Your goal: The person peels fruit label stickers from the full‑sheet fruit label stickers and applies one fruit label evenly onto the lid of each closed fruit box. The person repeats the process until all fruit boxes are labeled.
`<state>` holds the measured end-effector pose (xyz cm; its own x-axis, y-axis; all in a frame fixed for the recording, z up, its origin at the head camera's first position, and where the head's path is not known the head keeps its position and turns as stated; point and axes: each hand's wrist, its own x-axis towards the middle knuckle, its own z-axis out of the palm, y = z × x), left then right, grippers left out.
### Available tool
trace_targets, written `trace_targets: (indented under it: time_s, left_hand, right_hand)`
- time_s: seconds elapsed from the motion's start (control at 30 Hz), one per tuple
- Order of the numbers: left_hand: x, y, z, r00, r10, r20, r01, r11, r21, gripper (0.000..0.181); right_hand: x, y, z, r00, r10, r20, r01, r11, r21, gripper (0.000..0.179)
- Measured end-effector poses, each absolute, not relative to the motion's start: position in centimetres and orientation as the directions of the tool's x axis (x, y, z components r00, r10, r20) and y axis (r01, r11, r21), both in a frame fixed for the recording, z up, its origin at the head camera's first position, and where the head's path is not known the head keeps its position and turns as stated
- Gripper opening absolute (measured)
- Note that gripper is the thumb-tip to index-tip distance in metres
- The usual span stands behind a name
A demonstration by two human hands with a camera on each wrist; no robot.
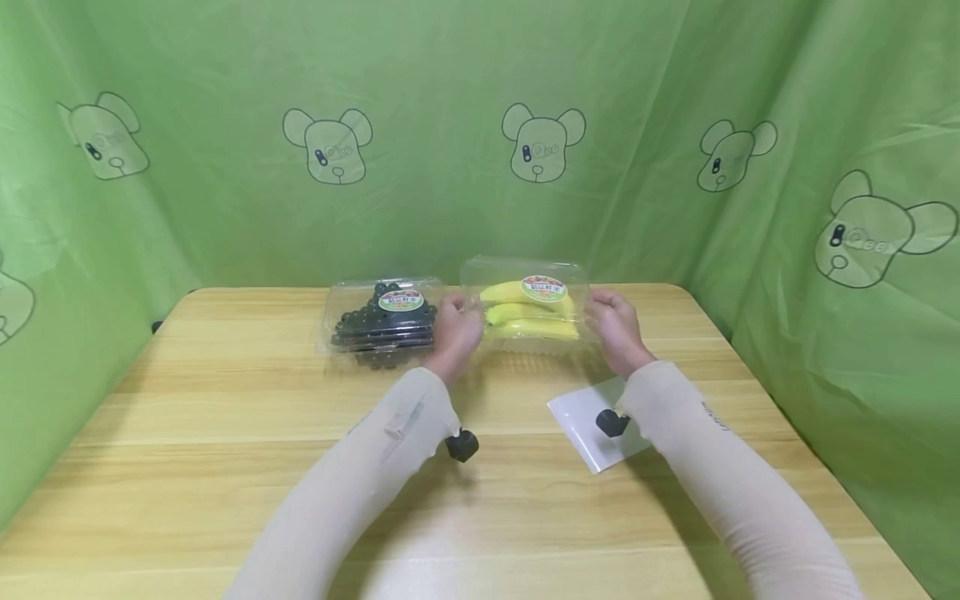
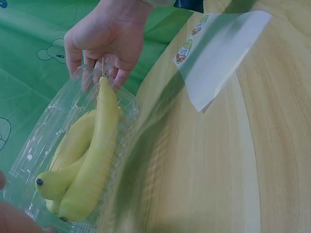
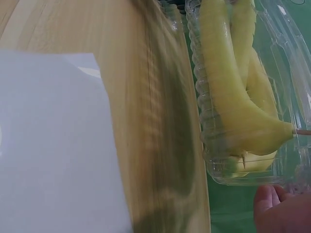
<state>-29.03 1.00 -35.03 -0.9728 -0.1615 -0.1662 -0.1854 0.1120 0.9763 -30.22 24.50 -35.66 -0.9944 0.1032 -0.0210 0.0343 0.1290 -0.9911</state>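
Both hands hold a clear plastic clamshell box (image 1: 480, 271) by its two short ends, tilted close over the far part of the table. Yellow bananas (image 1: 528, 315) lie inside it, and a round fruit label (image 1: 544, 288) is on its lid. My left hand (image 1: 456, 329) grips the left end; only part of it shows in the left wrist view. On the right end, my right hand (image 1: 617, 325) has its fingers curled at the edge. Just left of my left hand sits a second clear box (image 1: 337, 296) with dark grapes (image 1: 375, 321) and a similar label (image 1: 401, 301).
A white sheet (image 1: 581, 425) lies partly under my right forearm; the left wrist view shows round stickers (image 2: 183, 51) on it. Small black devices (image 1: 462, 446) hang below both wrists. Green curtains (image 1: 435, 208) enclose the wooden table (image 1: 225, 467) at the back and sides.
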Motion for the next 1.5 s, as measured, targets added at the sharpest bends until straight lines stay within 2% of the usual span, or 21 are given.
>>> trace_targets:
  time_s: [0.4, 0.8, 1.07, 1.5]
  left_hand:
    - [-28.8, 1.2, -35.1, -0.967, -0.105, -0.230, -0.246, 0.170, 0.954, 0.069]
    - [-28.7, 1.6, -35.4, -0.969, -0.115, -0.220, -0.241, 0.216, 0.946, 0.073]
    - [-28.7, 1.9, -35.2, -0.971, -0.074, -0.228, -0.239, 0.216, 0.947, 0.078]
    - [-28.7, 2.0, -35.4, -0.960, -0.035, -0.277, -0.278, 0.221, 0.935, 0.082]
  right_hand:
    - [-30.6, 24.8, -36.5, -0.996, 0.077, -0.034, 0.049, 0.189, -0.981, 0.057]
    - [-30.9, 25.1, -37.4, -0.995, 0.084, -0.048, 0.065, 0.216, -0.974, 0.059]
    - [-31.0, 25.0, -37.6, -0.993, 0.101, -0.059, 0.078, 0.191, -0.979, 0.057]
    - [-31.1, 25.4, -38.3, -0.995, 0.084, -0.044, 0.062, 0.235, -0.970, 0.059]
